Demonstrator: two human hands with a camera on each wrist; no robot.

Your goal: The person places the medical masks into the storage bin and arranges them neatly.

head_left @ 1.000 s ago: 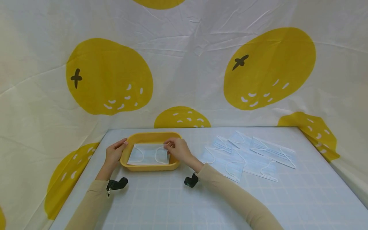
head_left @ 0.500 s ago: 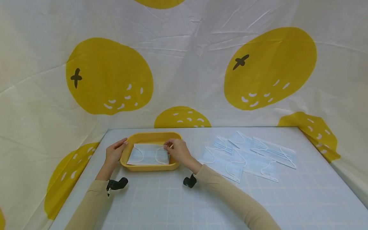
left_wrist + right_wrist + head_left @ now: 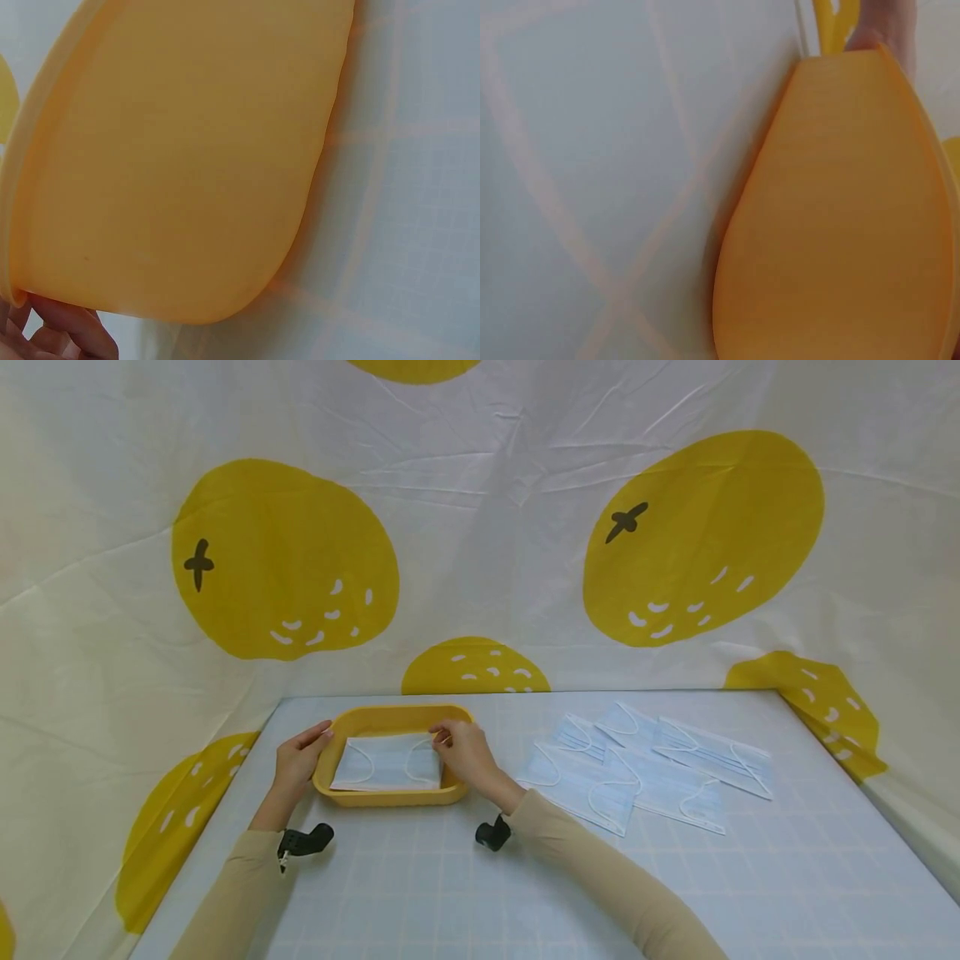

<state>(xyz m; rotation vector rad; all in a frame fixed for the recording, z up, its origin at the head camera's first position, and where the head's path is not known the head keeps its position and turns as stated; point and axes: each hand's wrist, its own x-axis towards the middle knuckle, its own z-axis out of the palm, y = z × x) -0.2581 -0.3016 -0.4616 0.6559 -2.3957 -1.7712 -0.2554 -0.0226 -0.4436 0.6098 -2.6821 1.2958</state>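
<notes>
A yellow oval-cornered plastic tub [image 3: 390,798] stands on the table at the left of the head view. Inside it lies a pale blue face mask [image 3: 386,764] with white ear loops, on top of what looks like a stack. My left hand [image 3: 297,762] grips the tub's left end at the rim; its curled fingers [image 3: 75,326] show below the rim in the left wrist view. At the tub's right end, my right hand [image 3: 467,752] reaches over the rim and pinches the mask's far right corner near the loop. In the right wrist view, the tub's wall hides its fingertips.
Several face masks [image 3: 585,781] lie spread and overlapping on the table, right of the tub. A pale blue checked cloth [image 3: 420,893] covers the table. Behind it hangs a white curtain [image 3: 495,560] printed with yellow fruit.
My right hand has shifted slightly, and the mask has turned a little, its far right corner moving up and right. The left hand and tub stay where they were.
</notes>
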